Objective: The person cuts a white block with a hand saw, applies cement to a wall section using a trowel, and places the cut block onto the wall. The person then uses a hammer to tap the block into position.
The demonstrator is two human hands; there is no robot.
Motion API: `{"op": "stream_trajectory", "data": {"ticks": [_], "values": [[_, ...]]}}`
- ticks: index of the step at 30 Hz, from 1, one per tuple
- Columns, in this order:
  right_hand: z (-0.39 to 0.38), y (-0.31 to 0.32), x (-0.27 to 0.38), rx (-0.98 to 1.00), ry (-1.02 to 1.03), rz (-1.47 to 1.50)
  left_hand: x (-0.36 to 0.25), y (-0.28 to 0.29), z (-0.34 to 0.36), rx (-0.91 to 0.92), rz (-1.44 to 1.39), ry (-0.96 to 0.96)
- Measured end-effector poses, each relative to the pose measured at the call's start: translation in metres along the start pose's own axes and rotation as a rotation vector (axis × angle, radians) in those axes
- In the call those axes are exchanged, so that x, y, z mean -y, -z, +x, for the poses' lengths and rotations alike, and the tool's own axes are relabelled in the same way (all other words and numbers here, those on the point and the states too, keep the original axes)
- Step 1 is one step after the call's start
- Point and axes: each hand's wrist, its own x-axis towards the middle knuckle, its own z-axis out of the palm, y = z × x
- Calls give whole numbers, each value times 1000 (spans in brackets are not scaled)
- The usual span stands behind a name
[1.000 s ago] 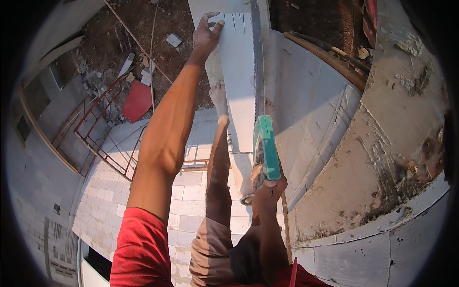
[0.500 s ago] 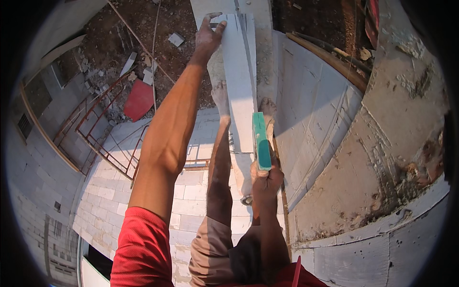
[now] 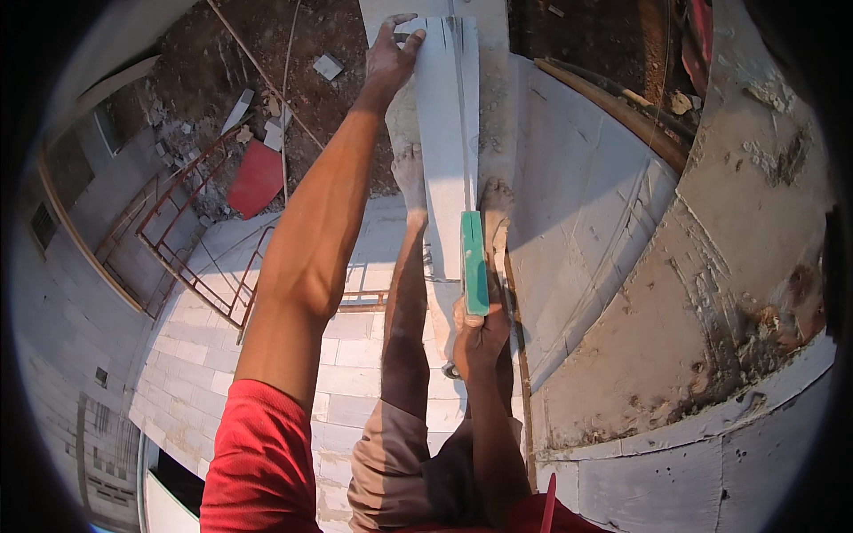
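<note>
Squarely below my distant viewpoint, a green-handled saw (image 3: 474,266) lines up over a long pale block (image 3: 441,115) between two bare feet (image 3: 409,173), its blade nearly edge-on, its teeth unreadable and its tip lost at the upper edge. The right hand (image 3: 481,338) is clenched around the handle, which hides some fingers; the left hand (image 3: 391,62) spreads thumb and forefinger at the block's far left corner, how firmly I cannot tell. A left forearm (image 3: 311,222) partly blocks a red metal frame (image 3: 188,281); a wooden pole (image 3: 613,114) lies right.
</note>
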Motion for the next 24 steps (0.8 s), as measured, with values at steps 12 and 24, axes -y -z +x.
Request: {"op": "stream_trajectory", "data": {"ticks": [12,24], "values": [[7,12,15,17,164,-357,4,1,4,9,10,-22],[0,6,9,-22,188,-288,3,3,4,54,-78,-9]]}}
